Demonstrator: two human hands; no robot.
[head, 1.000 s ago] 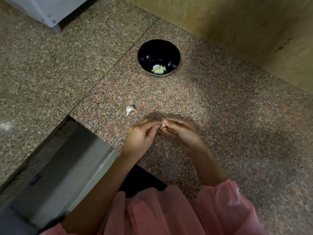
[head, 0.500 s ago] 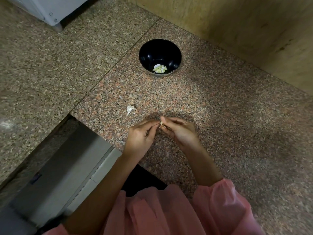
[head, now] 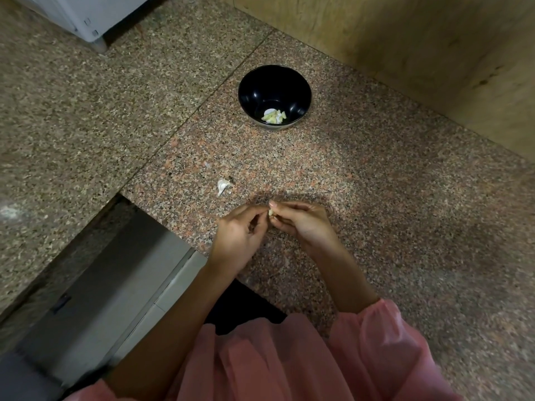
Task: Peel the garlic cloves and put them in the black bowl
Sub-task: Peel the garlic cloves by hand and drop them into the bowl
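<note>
**Over the counter's near edge: both hands on one clove**

Head view. Near the front edge of the granite counter (head: 376,198), the hands are together, fingertips meeting. The right hand (head: 304,227) pinches a pale garlic clove (head: 272,212) between thumb and fingers, held just above the counter. The left hand (head: 240,241) has its fingers curled, with thumb and forefinger tips pinching at the clove's left side; how much skin is left on it is too small to tell.

Black bowl (head: 260,91) stands upright further back, well apart from the hands, with a few peeled cloves (head: 273,116) on its bottom. A white unpeeled clove (head: 223,186) lies on the counter between bowl and hands, just left of the left fingertips. A tiny skin scrap (head: 207,165) lies beyond it.

Pink sleeves (head: 376,328) fill the bottom. A white appliance (head: 81,15) is top left, a wooden wall (head: 405,53) top right.
</note>
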